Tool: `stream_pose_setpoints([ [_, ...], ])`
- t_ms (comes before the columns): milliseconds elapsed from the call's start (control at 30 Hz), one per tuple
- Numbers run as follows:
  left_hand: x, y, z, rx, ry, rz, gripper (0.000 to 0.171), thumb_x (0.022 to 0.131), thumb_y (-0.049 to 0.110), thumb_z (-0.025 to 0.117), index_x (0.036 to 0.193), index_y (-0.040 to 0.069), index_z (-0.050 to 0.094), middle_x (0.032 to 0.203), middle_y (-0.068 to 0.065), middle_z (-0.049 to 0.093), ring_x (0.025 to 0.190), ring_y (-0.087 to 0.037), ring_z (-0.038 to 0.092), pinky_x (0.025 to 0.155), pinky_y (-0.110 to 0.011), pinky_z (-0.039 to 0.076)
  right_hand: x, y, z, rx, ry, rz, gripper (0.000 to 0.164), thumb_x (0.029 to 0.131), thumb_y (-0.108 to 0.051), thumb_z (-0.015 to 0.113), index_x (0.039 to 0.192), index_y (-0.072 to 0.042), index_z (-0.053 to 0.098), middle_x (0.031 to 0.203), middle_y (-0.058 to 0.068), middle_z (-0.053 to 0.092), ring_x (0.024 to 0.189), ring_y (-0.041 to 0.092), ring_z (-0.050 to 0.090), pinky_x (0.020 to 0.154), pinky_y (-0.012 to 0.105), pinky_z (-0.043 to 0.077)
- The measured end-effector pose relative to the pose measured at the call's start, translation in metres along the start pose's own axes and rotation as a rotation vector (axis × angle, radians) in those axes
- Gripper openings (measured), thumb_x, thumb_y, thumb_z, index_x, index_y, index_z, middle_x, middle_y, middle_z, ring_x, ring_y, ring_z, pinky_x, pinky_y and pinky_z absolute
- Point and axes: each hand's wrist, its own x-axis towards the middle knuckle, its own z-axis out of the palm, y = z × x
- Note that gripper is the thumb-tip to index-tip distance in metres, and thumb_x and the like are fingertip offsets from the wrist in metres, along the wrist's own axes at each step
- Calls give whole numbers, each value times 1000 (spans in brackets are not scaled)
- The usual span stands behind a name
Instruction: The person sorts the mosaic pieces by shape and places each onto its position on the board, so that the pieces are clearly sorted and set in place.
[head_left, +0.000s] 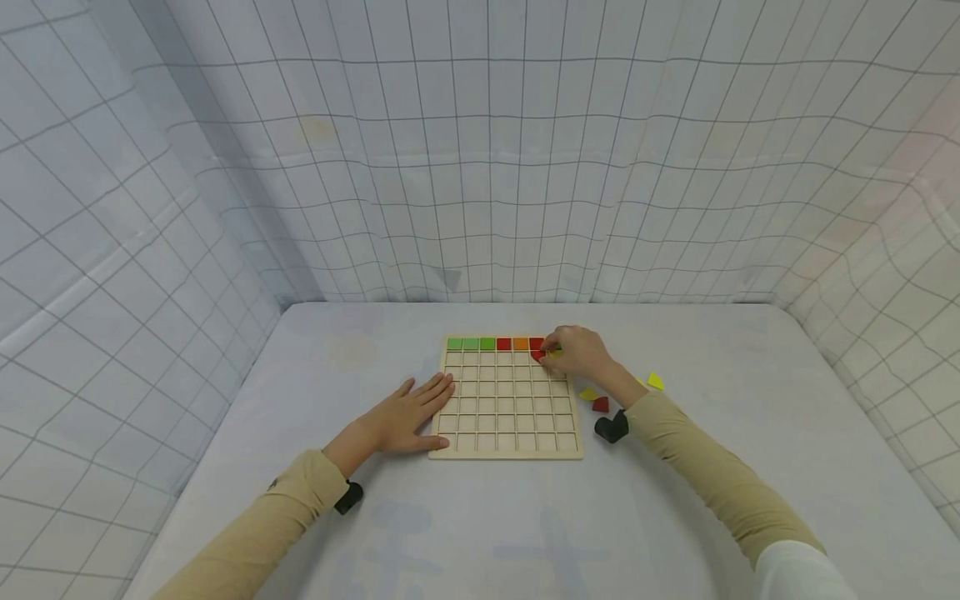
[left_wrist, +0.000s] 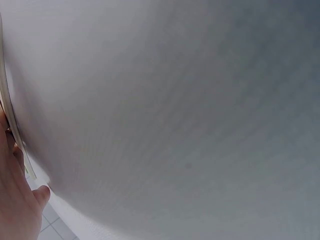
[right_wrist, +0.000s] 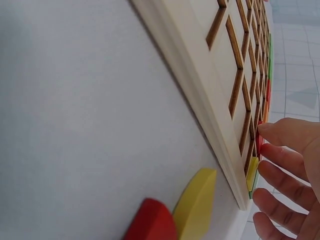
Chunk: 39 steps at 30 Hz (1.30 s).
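A wooden grid board (head_left: 506,456) lies on the white surface. My left hand (head_left: 408,417) rests on the board's left edge with its fingers straight and spread. At the upper right of the grid, my right hand (head_left: 579,350) pinches a red piece (right_wrist: 259,140) between thumb and forefinger, right at the top row. Green squares (head_left: 471,343), a red square (head_left: 504,344) and an orange square (head_left: 521,343) fill cells along that row. Beside the pinched piece, a yellow piece (right_wrist: 252,172) sits in the corner cell, partly covered by the right hand in the head view.
Right of the board lie a loose red piece (head_left: 601,404), a yellow piece (head_left: 588,394) beside it and another yellow piece (head_left: 656,381) farther right. Grid-patterned white cloth (head_left: 480,208) hangs at the back and both sides.
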Motion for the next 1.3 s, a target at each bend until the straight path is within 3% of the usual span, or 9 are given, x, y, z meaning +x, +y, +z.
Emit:
stream_pose_setpoints([
  [733, 3, 0, 0, -1, -11, -5, 90, 93, 64, 44, 155, 8, 13, 163, -9, 9, 151, -27, 9, 117, -60, 13, -3, -1, -6, 13, -18, 39, 31, 84, -34, 73, 105, -12, 75, 105, 5, 72, 90, 18, 64, 73, 32, 52],
  [1300, 1, -2, 1, 5, -21, -8, 90, 93, 64, 43, 155, 7, 12, 163, -10, 7, 151, -28, 9, 116, -61, 14, -20, 10, -9, 15, 71, 0, 26, 82, -31, 75, 100, -12, 76, 96, 2, 73, 86, 18, 65, 68, 31, 53],
])
